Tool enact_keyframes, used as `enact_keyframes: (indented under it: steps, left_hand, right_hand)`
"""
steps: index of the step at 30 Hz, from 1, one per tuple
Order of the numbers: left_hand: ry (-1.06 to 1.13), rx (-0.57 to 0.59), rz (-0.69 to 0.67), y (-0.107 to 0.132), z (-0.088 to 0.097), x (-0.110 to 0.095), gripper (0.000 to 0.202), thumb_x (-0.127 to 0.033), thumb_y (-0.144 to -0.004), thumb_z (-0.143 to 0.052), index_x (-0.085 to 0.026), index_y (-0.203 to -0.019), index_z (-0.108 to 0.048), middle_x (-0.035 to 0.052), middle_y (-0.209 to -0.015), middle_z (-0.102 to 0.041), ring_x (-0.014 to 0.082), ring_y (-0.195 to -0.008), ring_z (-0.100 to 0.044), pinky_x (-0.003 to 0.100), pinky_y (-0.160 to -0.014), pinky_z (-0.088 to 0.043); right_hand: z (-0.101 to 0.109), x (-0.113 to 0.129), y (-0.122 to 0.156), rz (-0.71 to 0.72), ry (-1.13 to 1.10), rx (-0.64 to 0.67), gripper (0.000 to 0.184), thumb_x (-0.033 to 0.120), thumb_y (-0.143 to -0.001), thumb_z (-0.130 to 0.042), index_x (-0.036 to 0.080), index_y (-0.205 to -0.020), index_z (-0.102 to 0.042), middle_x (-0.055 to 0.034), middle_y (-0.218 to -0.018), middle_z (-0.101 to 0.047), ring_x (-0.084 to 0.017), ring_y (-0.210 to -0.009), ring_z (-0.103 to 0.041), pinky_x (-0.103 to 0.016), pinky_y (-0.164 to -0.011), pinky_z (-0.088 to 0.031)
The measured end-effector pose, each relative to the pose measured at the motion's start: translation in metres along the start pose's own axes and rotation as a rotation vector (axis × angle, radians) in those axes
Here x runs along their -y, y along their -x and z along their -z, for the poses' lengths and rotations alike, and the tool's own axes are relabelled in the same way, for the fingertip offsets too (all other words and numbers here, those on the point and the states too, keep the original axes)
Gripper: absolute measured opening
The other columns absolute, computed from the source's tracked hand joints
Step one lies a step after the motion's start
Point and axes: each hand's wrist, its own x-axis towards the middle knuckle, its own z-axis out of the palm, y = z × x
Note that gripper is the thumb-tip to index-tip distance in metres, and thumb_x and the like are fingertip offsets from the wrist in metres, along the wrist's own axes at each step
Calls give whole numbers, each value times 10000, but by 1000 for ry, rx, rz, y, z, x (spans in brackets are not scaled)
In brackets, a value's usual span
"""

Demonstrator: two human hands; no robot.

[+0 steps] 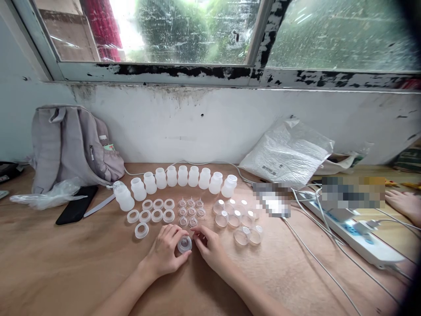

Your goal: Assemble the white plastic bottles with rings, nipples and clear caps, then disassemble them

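Observation:
My left hand (166,248) curls round a translucent collar ring (184,245) with a clear bottle teat in its centre, low over the wooden table. Close to its right side is my right hand (208,245), fingers bent and slightly apart, with nothing visible in them. Just beyond the hands stand several clear teats (191,211) in rows. Left of these lie several loose collar rings (144,216). To the right are several transparent dome caps (234,218). Behind everything, small frosted baby bottles (182,176) without tops form an arc.
A grey backpack (66,145), a black phone (76,205) and a crumpled plastic bag (52,195) lie at left. At right are a silvery mailer bag (289,151), a power strip (355,232) and white cables. Another person's hand (404,204) rests at the far right edge.

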Motion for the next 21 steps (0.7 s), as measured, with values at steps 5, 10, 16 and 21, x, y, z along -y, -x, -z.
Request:
enact_keyframes:
  steps: [5, 10, 16, 21]
  left_hand:
    - [-10, 28, 76, 0, 0, 4, 302, -365, -677, -597, -199, -913, -508, 60, -906, -546, 225, -842, -497, 369, -747, -395]
    - [140, -26, 129, -1, 1, 3, 126, -298, -804, -456, -199, -783, -530, 37, -806, -565, 188, -782, -511, 337, -727, -398]
    - [783, -71, 448, -4, -9, -6, 226, -396, -831, -412, -186, -773, -475, -10, -672, -536, 112, -560, -515, 225, -513, -427]
    - [1061, -55, 552, -5, -22, -12, 270, -427, -824, -412, -166, -873, -459, -26, -608, -523, 100, -488, -513, 221, -482, -434]
  right_hand:
    - [-1, -3, 0, -4, 26, 3, 185, 135, -775, -424, 162, -881, -573, -40, -776, -621, -139, -654, -550, -249, -608, -442]
    - [1, -2, 1, 22, 46, 35, 217, 97, -747, -417, 168, -897, -557, -28, -755, -590, -129, -636, -531, -238, -590, -431]
    - [4, 9, 7, 135, 44, 107, 281, 76, -722, -434, 193, -961, -521, -24, -815, -534, -113, -643, -495, -216, -578, -414]
    - [-3, 7, 9, 72, 2, 27, 100, 143, -748, -460, 179, -833, -498, -3, -710, -519, -101, -563, -459, -201, -500, -382]
